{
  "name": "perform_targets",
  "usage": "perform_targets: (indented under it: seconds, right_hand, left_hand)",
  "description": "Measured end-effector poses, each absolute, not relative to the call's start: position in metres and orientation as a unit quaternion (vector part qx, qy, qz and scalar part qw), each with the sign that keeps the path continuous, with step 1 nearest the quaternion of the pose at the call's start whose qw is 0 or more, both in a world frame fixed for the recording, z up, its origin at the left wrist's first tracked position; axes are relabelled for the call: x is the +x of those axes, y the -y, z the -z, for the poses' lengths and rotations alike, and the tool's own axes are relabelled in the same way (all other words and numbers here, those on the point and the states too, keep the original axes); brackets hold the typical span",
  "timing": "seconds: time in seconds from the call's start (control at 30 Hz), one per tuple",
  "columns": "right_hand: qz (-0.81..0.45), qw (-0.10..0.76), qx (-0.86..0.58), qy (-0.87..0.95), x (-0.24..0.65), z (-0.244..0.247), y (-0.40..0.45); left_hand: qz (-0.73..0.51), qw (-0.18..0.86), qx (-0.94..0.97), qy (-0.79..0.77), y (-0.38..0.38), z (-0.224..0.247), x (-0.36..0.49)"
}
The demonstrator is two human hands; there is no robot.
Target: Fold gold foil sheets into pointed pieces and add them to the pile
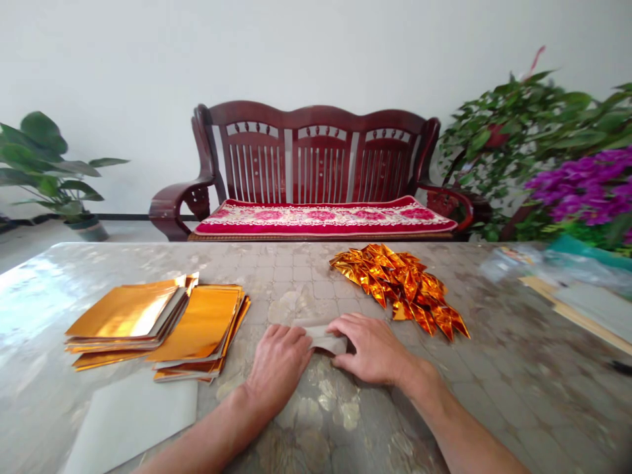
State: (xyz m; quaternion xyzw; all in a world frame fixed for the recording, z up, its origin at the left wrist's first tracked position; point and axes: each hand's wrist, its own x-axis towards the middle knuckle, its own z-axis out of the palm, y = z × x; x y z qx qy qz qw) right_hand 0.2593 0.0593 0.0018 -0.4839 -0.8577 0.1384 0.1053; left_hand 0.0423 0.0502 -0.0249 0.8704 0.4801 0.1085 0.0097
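A sheet of paper (326, 340), pale side outward, is bent into a curve between my two hands just above the table. My left hand (282, 355) grips its left end with the fingers closed together. At the other end my right hand (368, 347) pinches it between thumb and fingers. Left of my hands lie two stacks of gold foil paper, the farther stack (123, 309) and the nearer stack (200, 322). A single pale sheet (138, 421) lies flat beside my left forearm. Folded gold foil pieces (399, 283) form a heap beyond my right hand.
The table (306, 428) has a patterned covering. Plastic bags (518, 260) and flat pale boards (592, 306) lie at its right side. Behind it stands a dark wooden bench (320, 158) with a red floral cushion (326, 216). Potted plants flank the bench.
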Motion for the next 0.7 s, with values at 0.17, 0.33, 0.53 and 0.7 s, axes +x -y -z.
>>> perform_targets:
  seconds: [0.17,0.33,0.53,0.7]
  right_hand:
    - [-0.157,0.118,-0.509,0.838,0.263,0.000,-0.064]
    - [-0.134,0.120,-0.523,0.833,0.261,0.005,-0.068]
    - [-0.078,0.131,-0.566,0.810,0.252,0.014,-0.064]
    - [-0.057,0.136,-0.584,0.799,0.249,0.019,-0.063]
  left_hand:
    - [-0.141,0.042,0.859,-0.490,-0.054,0.026,0.039]
    - [-0.167,0.080,0.838,-0.513,-0.059,0.029,0.035]
    - [-0.179,0.086,0.822,-0.533,-0.061,0.031,0.034]
    - [-0.181,0.073,0.814,-0.547,-0.061,0.032,0.035]
